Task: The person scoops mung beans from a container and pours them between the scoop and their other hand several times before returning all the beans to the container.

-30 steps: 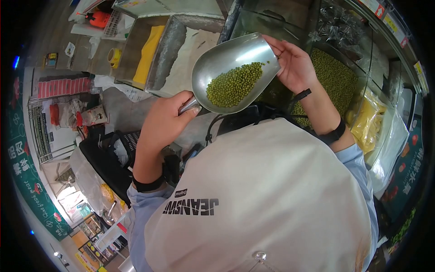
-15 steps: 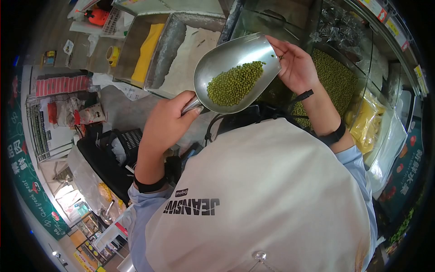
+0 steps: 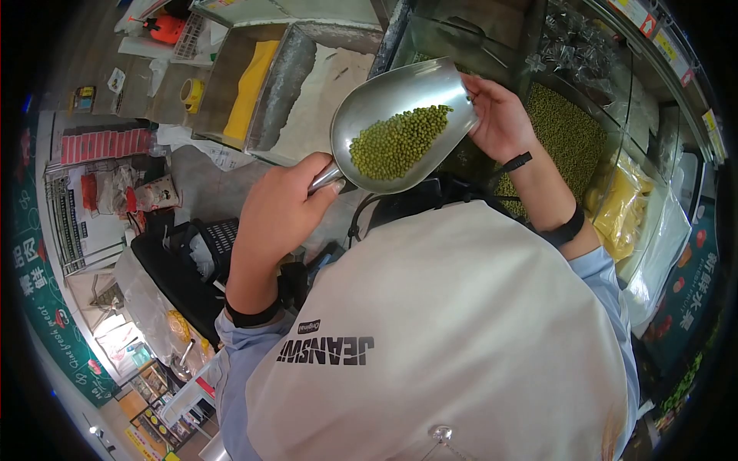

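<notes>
A shiny metal scoop (image 3: 369, 96) is held tilted in front of my chest, with a heap of green mung beans (image 3: 400, 142) in its bowl. My left hand (image 3: 288, 196) wraps round the scoop's short handle, thumb along the top. At the open lip on the other side, my right hand (image 3: 500, 119) has its fingers curled against the metal edge; some fingertips are hidden by the scoop. Behind my right wrist lies a bin full of mung beans (image 3: 565, 127).
A bin of white powder or flour (image 3: 319, 100) and a bin with a yellow sheet (image 3: 252, 88) stand beyond the scoop. Yellow packets in clear plastic (image 3: 619, 203) sit at the right. Yellow tape (image 3: 191, 94) and a red spray bottle (image 3: 163, 29) are at upper left.
My right hand's fingers have curled in more closely at the scoop's lip, where its palm was more open before. The scoop and my left hand have barely shifted.
</notes>
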`<state>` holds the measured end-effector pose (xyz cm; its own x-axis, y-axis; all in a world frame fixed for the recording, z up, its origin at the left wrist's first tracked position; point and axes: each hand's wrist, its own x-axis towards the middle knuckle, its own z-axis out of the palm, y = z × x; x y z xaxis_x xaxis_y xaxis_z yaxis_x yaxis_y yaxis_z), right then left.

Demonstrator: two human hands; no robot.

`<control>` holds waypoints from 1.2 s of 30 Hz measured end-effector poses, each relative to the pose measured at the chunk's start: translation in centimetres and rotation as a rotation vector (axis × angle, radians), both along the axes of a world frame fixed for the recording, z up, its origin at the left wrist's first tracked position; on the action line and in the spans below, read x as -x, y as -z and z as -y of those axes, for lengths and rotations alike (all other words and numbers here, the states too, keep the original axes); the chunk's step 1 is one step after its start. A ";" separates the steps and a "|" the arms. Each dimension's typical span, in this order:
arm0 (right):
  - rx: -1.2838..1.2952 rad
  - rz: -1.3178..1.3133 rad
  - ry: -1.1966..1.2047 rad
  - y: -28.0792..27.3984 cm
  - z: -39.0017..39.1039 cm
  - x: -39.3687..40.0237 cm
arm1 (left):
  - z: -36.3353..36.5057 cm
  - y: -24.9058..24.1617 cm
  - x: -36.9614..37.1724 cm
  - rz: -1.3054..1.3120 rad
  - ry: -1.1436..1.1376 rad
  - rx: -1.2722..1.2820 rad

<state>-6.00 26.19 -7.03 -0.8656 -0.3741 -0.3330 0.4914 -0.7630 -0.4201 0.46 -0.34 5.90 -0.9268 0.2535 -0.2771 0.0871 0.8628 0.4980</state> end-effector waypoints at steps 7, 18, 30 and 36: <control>-0.090 -0.075 -0.036 -0.2 -0.1 -0.2 | 0.4 0.6 0.0 -0.016 0.016 -0.025; -0.170 -0.095 -0.018 -0.7 0.4 -0.2 | -0.5 -0.2 0.7 0.056 0.016 -0.015; -0.195 -0.148 -0.021 0.1 0.0 -0.2 | -0.7 -0.3 0.9 0.077 0.014 -0.014; -0.185 -0.142 -0.028 0.0 -0.1 -0.2 | -0.6 -0.1 0.8 0.067 0.030 -0.011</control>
<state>-5.80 26.25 -7.02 -0.8985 -0.3429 -0.2741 0.4377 -0.6534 -0.6176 -0.38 0.29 6.00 -0.8981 0.2841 -0.3357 0.0787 0.8548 0.5129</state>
